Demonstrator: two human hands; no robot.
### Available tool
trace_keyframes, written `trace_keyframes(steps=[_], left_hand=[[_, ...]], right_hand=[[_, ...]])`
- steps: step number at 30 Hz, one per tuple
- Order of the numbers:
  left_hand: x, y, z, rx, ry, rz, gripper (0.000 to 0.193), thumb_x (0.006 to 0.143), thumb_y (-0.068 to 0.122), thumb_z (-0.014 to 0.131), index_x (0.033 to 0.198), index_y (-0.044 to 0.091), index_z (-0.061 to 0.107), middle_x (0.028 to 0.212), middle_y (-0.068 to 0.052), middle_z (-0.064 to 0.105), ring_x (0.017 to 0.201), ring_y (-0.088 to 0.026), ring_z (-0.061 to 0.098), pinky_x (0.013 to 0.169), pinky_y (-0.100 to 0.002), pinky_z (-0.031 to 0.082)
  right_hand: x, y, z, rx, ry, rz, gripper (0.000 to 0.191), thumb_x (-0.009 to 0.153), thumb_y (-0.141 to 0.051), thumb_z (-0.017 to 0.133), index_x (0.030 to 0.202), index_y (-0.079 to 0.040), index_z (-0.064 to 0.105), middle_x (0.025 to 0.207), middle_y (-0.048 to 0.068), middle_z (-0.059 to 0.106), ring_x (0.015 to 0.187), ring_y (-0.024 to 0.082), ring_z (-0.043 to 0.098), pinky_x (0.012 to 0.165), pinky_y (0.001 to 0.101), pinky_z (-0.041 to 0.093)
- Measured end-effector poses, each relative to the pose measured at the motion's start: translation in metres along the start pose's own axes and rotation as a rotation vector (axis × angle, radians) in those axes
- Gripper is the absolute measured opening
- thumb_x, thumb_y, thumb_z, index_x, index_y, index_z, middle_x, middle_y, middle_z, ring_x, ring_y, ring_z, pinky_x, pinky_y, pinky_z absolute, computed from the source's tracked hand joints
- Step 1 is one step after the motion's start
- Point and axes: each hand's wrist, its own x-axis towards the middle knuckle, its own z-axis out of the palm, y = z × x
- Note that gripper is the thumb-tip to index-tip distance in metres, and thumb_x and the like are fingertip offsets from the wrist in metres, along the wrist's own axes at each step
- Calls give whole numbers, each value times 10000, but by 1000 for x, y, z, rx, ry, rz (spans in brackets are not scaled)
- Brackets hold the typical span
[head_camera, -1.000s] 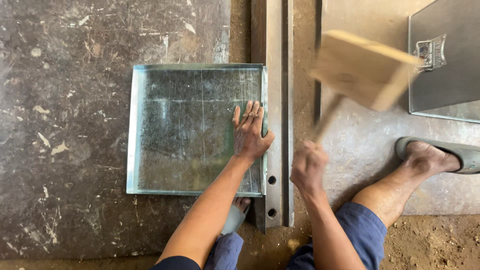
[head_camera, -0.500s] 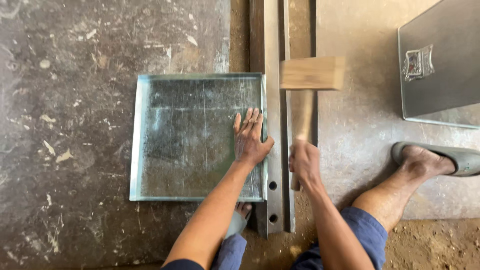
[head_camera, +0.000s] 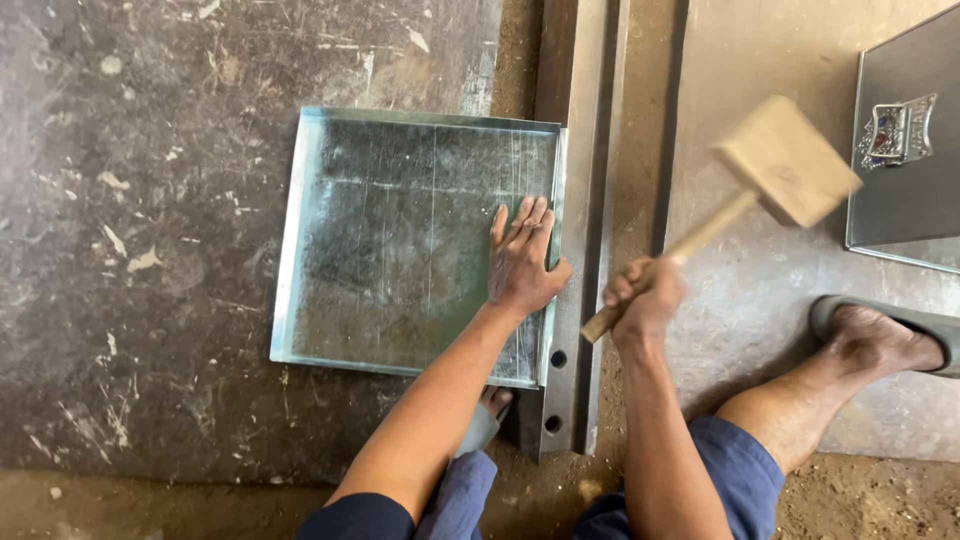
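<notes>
Scuffed dark floor (head_camera: 150, 200) underneath, and flat on it lies the shallow metal tray (head_camera: 400, 240), its right edge against a long steel bar (head_camera: 580, 200); a grey metal box (head_camera: 900, 190) at far right

Even, soft daylight fills the view, neither dim nor harsh. The mallet (head_camera: 785, 160), up and right of the right hand (head_camera: 645, 300), is smeared by motion blur, its head and handle soft-edged; the hand itself is slightly blurred too. The left hand (head_camera: 522, 262) is sharp. The metal tray (head_camera: 400, 240) beneath it shows dull, patchy sheen, brighter along its left rim. Faint shadows lie under both forearms. The floor to the left of the hands is crisp, with scratches clear.
</notes>
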Motion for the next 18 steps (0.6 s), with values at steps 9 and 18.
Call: trace_keyframes(steps=[9,18], left_hand=[[-1,0,0,1,-2,-6,652,784,255,700,1348,-57,598,1517,-203,541,1497,-306,430,1296,-528,169],[-3,2,-2,11,-6,1,667,773,268,702,1344,-61,597,1517,-202,540,1487,-315,439,1286,-524,182]], right_hand=[[9,-6,4,-72,-94,264,323,1039,-293,425,769,-123,474,613,-39,438,456,77,381,390,278,320],[-3,-7,4,-752,-100,17,331,986,-195,421,721,-58,565,597,0,527,468,129,509,371,329,412]])
